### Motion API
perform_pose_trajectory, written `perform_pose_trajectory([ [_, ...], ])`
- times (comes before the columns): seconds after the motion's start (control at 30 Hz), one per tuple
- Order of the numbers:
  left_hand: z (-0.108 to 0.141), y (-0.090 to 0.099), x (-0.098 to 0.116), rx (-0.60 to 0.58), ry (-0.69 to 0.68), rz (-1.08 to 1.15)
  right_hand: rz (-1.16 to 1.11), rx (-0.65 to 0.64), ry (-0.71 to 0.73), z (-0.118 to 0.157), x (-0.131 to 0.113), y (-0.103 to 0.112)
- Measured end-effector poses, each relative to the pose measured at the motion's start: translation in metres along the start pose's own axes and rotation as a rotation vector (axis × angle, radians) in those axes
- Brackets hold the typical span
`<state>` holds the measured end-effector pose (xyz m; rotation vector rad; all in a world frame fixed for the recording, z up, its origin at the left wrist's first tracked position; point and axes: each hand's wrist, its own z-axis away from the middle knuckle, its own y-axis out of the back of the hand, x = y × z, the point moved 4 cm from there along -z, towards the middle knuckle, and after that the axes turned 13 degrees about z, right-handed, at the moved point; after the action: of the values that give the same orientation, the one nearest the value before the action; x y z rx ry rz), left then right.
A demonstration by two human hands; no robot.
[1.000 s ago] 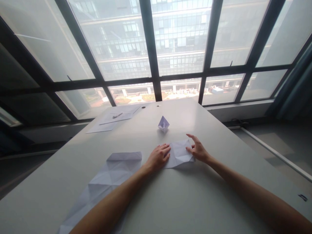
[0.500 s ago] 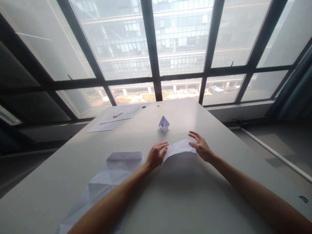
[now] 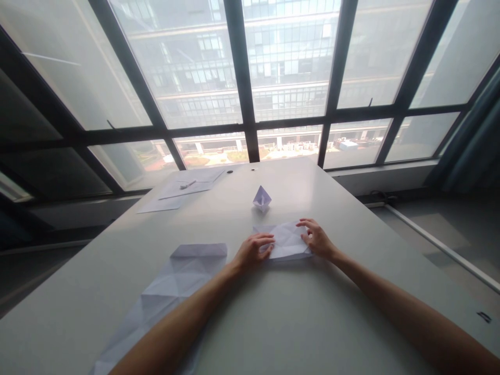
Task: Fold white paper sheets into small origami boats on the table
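A folded white paper point(image 3: 288, 240) lies nearly flat on the white table, creased across its face. My left hand point(image 3: 255, 250) rests on its left end, fingers over the top and thumb close to them. At the right end, my right hand point(image 3: 317, 239) has its fingers curved over the edge, with the thumb and fingertips apart and touching the paper. Beyond the paper stands a small folded paper boat point(image 3: 262, 199) with a pointed peak.
A larger creased sheet point(image 3: 167, 291) lies on the left, partly under my left forearm. Flat sheets point(image 3: 172, 195) with a small white object point(image 3: 188, 185) are at the far left of the table point(image 3: 304, 182). Tall windows stand behind; a curtain hangs at right.
The paper between my hands has come down from a raised, arched position to lie flatter on the table. My right hand has lowered slightly, and my left fingers have moved onto the paper.
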<state>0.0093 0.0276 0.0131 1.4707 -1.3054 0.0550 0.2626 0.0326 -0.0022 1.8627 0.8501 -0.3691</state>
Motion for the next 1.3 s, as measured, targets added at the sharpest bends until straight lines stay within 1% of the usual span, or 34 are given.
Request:
perform_pose_trajectory([
  [0.1, 0.000, -0.002, 0.004, -0.058, -0.020, -0.053, 0.105, 0.000, -0.001, 0.002, 0.002, 0.001],
  [0.17, 0.000, -0.003, 0.006, -0.096, -0.027, -0.105, 0.191, -0.029, 0.019, 0.004, 0.001, 0.001],
  [0.3, 0.001, -0.005, 0.006, -0.152, 0.004, -0.237, 0.392, -0.061, 0.111, 0.007, -0.009, 0.004],
  [0.37, 0.002, -0.007, 0.003, -0.204, 0.038, -0.292, 0.499, -0.048, 0.147, 0.008, -0.016, 0.005],
  [0.43, 0.002, -0.009, 0.002, -0.274, 0.055, -0.316, 0.544, -0.060, 0.203, 0.009, -0.023, 0.004],
  [0.53, 0.003, -0.010, 0.002, -0.350, 0.044, -0.317, 0.509, -0.167, 0.305, 0.012, -0.033, -0.005],
  [0.63, 0.003, -0.010, 0.005, -0.387, 0.035, -0.320, 0.499, -0.329, 0.325, 0.016, -0.037, -0.016],
  [0.73, 0.003, -0.010, 0.006, -0.409, 0.046, -0.327, 0.524, -0.458, 0.293, 0.019, -0.036, -0.023],
  [0.8, 0.003, -0.011, 0.005, -0.419, 0.055, -0.333, 0.541, -0.489, 0.273, 0.019, -0.035, -0.023],
  [1.0, 0.003, -0.011, 0.005, -0.408, 0.050, -0.338, 0.582, -0.456, 0.190, 0.018, -0.030, -0.021],
  [1.3, 0.002, -0.010, 0.007, -0.355, 0.028, -0.299, 0.555, -0.450, 0.167, 0.017, -0.027, -0.021],
])
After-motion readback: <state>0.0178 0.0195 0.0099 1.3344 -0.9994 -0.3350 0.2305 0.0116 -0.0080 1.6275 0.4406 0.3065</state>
